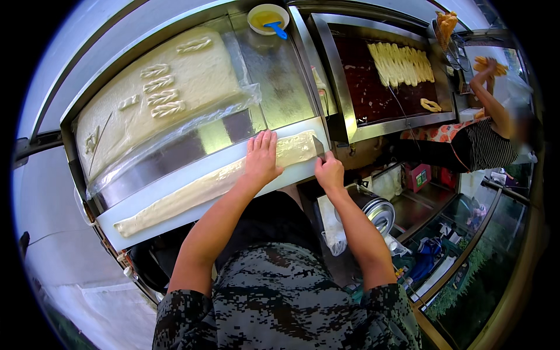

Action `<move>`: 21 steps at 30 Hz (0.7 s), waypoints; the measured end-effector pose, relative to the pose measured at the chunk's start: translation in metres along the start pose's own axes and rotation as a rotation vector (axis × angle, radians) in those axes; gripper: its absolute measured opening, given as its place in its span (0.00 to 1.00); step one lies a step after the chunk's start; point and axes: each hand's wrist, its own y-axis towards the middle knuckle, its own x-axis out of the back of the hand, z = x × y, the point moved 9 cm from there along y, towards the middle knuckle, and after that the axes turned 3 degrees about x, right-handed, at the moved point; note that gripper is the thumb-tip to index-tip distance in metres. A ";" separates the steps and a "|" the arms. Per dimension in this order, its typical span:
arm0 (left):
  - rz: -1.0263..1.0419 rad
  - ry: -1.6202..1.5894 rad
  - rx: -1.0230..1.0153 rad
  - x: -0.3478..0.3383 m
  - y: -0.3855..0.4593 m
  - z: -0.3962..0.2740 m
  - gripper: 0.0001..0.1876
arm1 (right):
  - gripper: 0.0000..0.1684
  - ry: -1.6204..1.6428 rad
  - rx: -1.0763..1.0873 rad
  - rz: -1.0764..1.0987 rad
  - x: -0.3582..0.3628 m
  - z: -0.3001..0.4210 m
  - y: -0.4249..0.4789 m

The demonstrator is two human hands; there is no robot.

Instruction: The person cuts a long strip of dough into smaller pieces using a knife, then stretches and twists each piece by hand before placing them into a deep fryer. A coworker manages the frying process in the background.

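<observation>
A long flat strip of dough (pixel 183 194) lies along a white cutting board (pixel 288 175). My left hand (pixel 261 159) rests palm down on the strip, right of its middle, with the fingers close together. In my right hand (pixel 329 170) is the handle of a knife; its blade (pixel 318 146) stands at the strip's right end. Behind the board, a large slab of dough (pixel 201 74) lies on plastic film, with several twisted dough pieces (pixel 168 109) on top. A thin dark stick (pixel 100 143) lies at the slab's left.
A bowl of yellow liquid (pixel 258 18) with a blue-handled tool (pixel 276 29) stands behind. To the right, a fryer (pixel 358 87) of dark oil holds pale dough sticks (pixel 400 65). Another person (pixel 485 131) holds fried dough sticks (pixel 490 65) beyond it. A lidded metal pot (pixel 379 215) stands near my right forearm.
</observation>
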 end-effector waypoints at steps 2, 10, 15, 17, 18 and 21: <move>0.017 0.026 -0.010 -0.004 -0.005 -0.002 0.51 | 0.12 -0.052 -0.044 0.042 -0.008 0.000 0.008; -0.003 0.060 0.038 -0.001 -0.003 -0.002 0.49 | 0.16 -0.006 -0.037 0.168 0.012 0.036 0.058; -0.157 -0.185 0.086 0.012 0.019 -0.017 0.45 | 0.13 0.366 -0.033 -0.063 0.048 0.012 0.055; -0.221 -0.273 0.083 0.006 0.047 -0.022 0.37 | 0.11 0.465 -0.045 -0.098 0.057 0.004 0.050; -0.252 -0.307 0.097 0.001 0.060 -0.021 0.34 | 0.11 0.509 -0.036 -0.100 0.060 0.003 0.046; -0.225 -0.281 0.098 -0.030 0.099 -0.013 0.23 | 0.10 0.549 -0.048 -0.070 0.055 -0.007 0.025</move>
